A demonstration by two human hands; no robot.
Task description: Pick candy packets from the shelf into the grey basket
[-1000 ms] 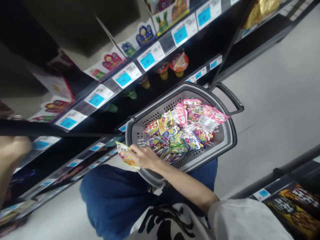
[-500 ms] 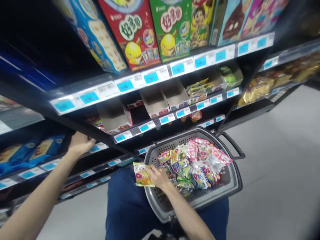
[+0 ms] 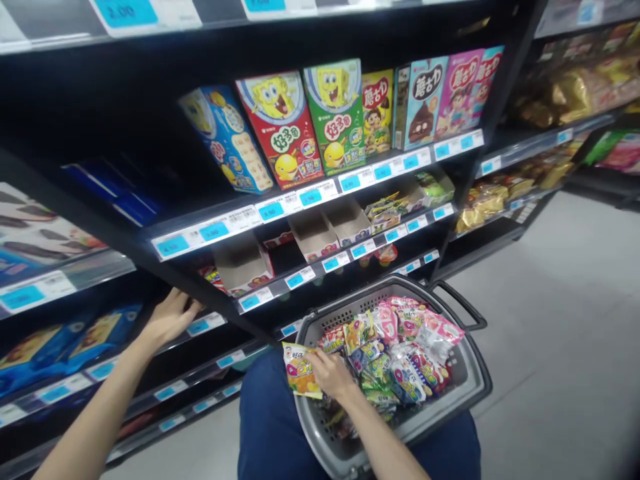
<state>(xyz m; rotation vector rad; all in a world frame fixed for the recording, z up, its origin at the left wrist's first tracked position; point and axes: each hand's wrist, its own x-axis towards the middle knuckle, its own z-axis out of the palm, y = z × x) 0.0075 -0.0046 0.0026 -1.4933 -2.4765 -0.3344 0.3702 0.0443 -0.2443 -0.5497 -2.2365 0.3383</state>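
Note:
My right hand (image 3: pixel 331 373) pinches a yellow candy bag (image 3: pixel 301 372) by its edge, at the left rim of a grey shopping basket (image 3: pixel 317 443). The basket rests on my lap and holds several small candy bags, among them a pink bag (image 3: pixel 439 331), a green bag (image 3: pixel 376 375) and a blue-and-white bag (image 3: pixel 407 381). Over on the left, my left hand (image 3: pixel 173 319) reaches to the dark shelf upright (image 3: pixel 213 297), thumb apart from the fingers. Its fingertips are partly hidden near the upright, and I see nothing held in it.
Above the basket, a shelf carries open cardboard trays (image 3: pixel 314 237) and green packs (image 3: pixel 434 187). Higher up stand snack boxes, including a red box (image 3: pixel 283 133) and a green box (image 3: pixel 337 120). Blue packets (image 3: pixel 103 340) lie on the left shelf. Grey floor (image 3: pixel 560 320) stretches to the right.
My view has tilted up and shifted, showing more of the upper shelves. The right hand still holds the yellow candy bag over the basket's left rim. My left hand stays by the upright.

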